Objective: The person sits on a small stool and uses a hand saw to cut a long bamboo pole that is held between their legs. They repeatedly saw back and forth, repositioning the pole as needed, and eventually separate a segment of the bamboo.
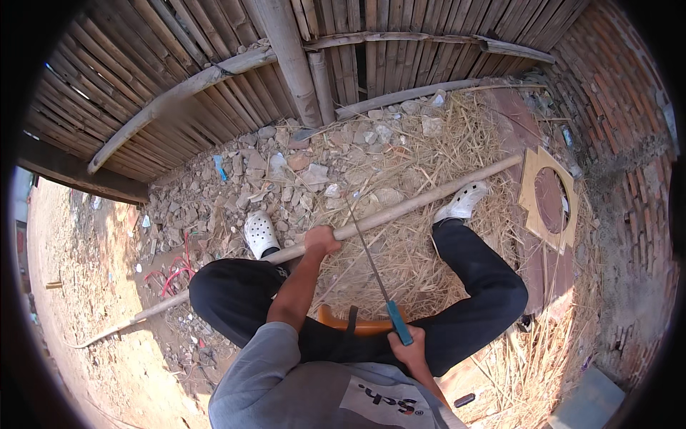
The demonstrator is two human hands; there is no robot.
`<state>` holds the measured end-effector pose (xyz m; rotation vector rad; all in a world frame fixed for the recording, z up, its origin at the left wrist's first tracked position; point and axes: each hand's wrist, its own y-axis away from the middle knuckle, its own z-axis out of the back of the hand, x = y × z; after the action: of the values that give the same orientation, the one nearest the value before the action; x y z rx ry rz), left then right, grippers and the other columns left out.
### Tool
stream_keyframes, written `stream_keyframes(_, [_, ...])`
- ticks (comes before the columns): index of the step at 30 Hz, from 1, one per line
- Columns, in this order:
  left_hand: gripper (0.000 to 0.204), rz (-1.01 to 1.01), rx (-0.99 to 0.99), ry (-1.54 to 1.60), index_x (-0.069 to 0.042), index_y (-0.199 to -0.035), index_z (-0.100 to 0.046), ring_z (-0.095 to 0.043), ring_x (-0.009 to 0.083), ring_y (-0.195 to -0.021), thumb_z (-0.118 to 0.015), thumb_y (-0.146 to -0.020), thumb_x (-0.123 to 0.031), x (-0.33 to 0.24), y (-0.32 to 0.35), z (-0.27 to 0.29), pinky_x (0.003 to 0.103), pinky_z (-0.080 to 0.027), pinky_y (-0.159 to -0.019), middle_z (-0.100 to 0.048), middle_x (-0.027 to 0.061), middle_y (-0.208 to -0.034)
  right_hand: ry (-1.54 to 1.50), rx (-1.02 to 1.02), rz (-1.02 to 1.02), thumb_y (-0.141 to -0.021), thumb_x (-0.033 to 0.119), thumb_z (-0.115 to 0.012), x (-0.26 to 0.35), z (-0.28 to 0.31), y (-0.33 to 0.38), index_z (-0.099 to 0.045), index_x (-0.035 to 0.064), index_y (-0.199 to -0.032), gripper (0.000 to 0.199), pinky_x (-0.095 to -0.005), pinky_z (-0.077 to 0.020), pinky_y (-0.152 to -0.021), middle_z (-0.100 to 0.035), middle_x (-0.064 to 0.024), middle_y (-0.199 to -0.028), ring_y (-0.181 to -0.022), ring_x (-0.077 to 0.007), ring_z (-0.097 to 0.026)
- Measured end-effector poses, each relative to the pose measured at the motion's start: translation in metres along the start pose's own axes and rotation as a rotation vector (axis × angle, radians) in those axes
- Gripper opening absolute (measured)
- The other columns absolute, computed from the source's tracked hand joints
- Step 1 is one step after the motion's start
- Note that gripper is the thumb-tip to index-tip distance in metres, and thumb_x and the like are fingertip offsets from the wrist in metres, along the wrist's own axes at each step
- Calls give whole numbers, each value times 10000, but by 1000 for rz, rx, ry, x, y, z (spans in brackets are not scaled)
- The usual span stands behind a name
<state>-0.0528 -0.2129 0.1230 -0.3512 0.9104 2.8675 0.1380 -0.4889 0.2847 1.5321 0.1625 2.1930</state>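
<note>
A long, pale wooden pole (421, 200) runs slantwise across the scene, from the lower left up to the right. My left hand (322, 240) is closed around it near its middle, in front of my left knee. In my right hand (408, 344), low at the front, is the teal handle of a handsaw (376, 273). Its thin, dark blade, seen nearly edge-on, points away from me and crosses the pole just right of my left hand. Whether the blade has cut into the wood is too small to tell.
Between my legs sits an orange curved object (364, 327) with a dark strap. Broken stones (250, 168) and straw (414, 264) cover the ground. Ahead stands a bamboo wall (400, 68); a brick wall (614, 107) rises at right, near a yellowish board with a round hole (532, 189).
</note>
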Motion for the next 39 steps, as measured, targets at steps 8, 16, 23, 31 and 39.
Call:
stream_keyframes(8, [378, 23, -38, -9, -80, -928, -733, -695, 302, -884, -651, -653, -327, 3, 32, 16, 396, -558, -774, -709, 154, -959, 13, 17, 28, -764, 149, -666, 22, -84, -125, -535, -2, -605, 255, -324, -408, -495, -495, -60, -495, -489, -92, -460])
stream_keyframes(16, [415, 44, 17, -55, -129, -1002, -722, -694, 283, -902, -668, -688, -395, 23, 5, 80, 397, -549, -807, -717, 114, -962, 10, 70, 29, -743, 120, -673, 72, -49, -35, -575, 0, -639, 186, -303, -429, -490, -497, -46, -500, -496, -78, -516])
stream_keyframes(23, [421, 5, 4, -41, -137, -995, -721, -696, 278, -885, -673, -677, -408, -17, -16, 25, 397, -552, -783, -716, 119, -953, 76, 14, 16, -744, 100, -660, 20, -9, -69, -523, 14, -584, 228, -279, -364, -443, -458, 9, -494, -476, -47, -429])
stream_keyframes(31, [421, 9, -39, -39, -148, -997, -721, -690, 281, -898, -676, -664, -401, 0, -24, 2, 402, -549, -793, -714, 111, -955, 12, 72, -50, -734, 56, -655, 2, 16, -12, -489, 6, -575, 235, -267, -349, -440, -448, 27, -500, -494, -31, -415])
stream_keyframes(39, [414, -12, -42, -22, -131, -997, -721, -685, 296, -915, -667, -672, -382, 21, -33, -20, 394, -545, -817, -708, 125, -979, 57, 90, -67, -723, 98, -681, 9, -12, -6, -537, 0, -600, 214, -280, -420, -471, -486, -49, -480, -458, -73, -493])
